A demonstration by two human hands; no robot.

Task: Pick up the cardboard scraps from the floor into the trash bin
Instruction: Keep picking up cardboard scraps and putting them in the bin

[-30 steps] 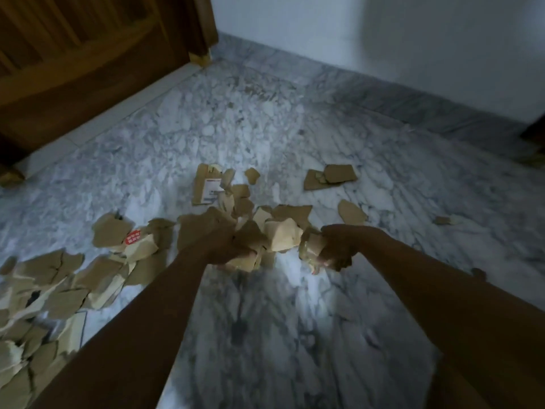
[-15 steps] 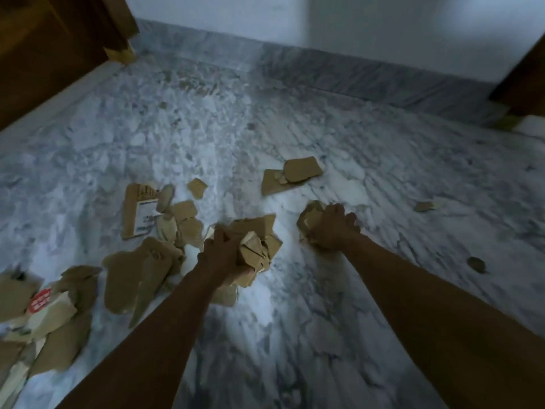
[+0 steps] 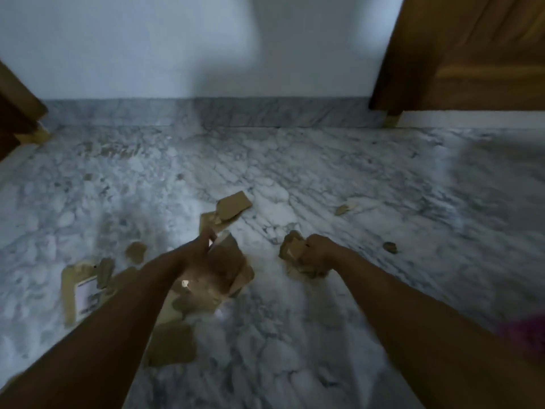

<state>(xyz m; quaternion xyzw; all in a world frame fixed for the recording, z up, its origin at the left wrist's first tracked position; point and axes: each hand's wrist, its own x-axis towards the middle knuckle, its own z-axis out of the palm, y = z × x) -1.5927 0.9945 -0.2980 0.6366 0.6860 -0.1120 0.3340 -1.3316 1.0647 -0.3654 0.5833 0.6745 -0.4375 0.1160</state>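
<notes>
Looking down at the marble floor (image 3: 295, 335), I see my left hand (image 3: 196, 255) closed on a cardboard bundle (image 3: 227, 270), my right hand (image 3: 317, 250) fisted around smaller scraps (image 3: 292, 249), and a white-labelled piece (image 3: 85, 293), its print unreadable.

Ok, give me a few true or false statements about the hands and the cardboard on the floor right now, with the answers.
1. The right hand grips a wad of cardboard scraps. True.
2. The left hand is empty. False: it holds a bundle of cardboard pieces.
3. A trash bin stands beside the wall. False: no bin is in view.
4. A scrap with a white label lies on the marble floor. True.
5. The floor is wooden. False: it is grey-white marble.
</notes>
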